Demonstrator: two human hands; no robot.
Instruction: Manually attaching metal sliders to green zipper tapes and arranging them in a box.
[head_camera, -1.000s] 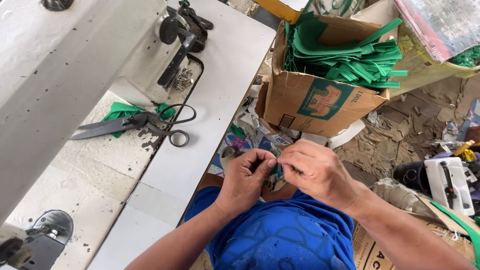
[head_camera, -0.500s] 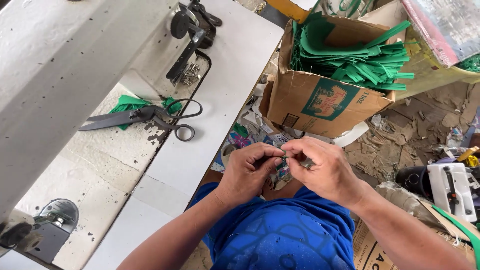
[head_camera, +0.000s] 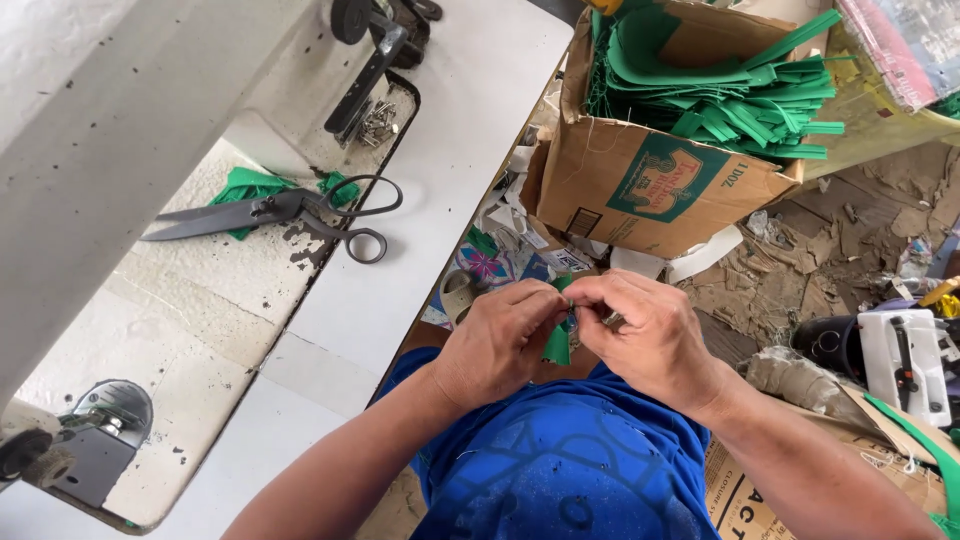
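Two hands, left hand (head_camera: 497, 340), right hand (head_camera: 650, 335), pinching one green strip (head_camera: 557, 342), one scissors (head_camera: 285, 212)

brown cardboard box (head_camera: 640, 180) right of table, green-white label (head_camera: 668, 178)

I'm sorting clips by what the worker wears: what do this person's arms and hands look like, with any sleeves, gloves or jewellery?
Both forearms are bare, with no sleeves reaching them. The left hand and right hand wear no gloves, and no rings, watch or bracelet show. The only clothing in view is a blue short-sleeved shirt with a faint darker print.
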